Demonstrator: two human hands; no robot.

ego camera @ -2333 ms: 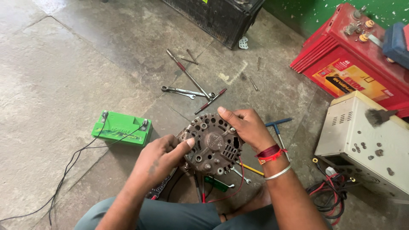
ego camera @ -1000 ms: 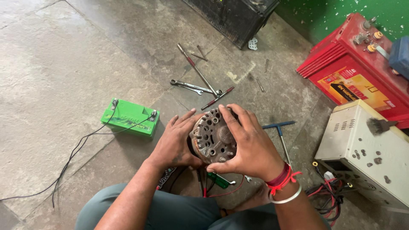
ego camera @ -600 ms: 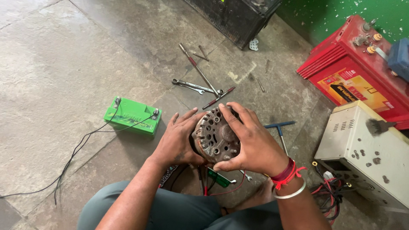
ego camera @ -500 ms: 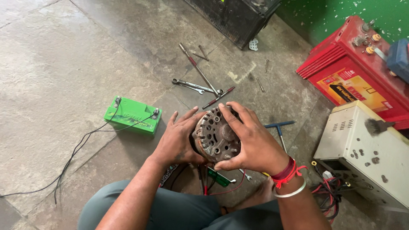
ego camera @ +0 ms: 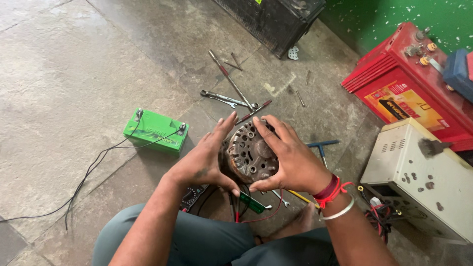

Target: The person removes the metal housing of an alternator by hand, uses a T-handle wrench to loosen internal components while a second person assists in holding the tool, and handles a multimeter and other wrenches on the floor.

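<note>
A: What is seen, from the biggest thing down?

B: A red battery [ego camera: 419, 93] and a cream metal box [ego camera: 423, 180] are set at the right, a small green battery [ego camera: 155, 130] at the left. The alternator [ego camera: 249, 155] is held above the stone floor [ego camera: 59, 74], between both hands.

A: And the grip?

B: The left hand [ego camera: 204, 160] is pressed flat against its side, fingers together; the right hand [ego camera: 290, 157] is spread over the face. For turning, the housing is best supported evenly, clear of the spanners [ego camera: 226, 98].
</note>
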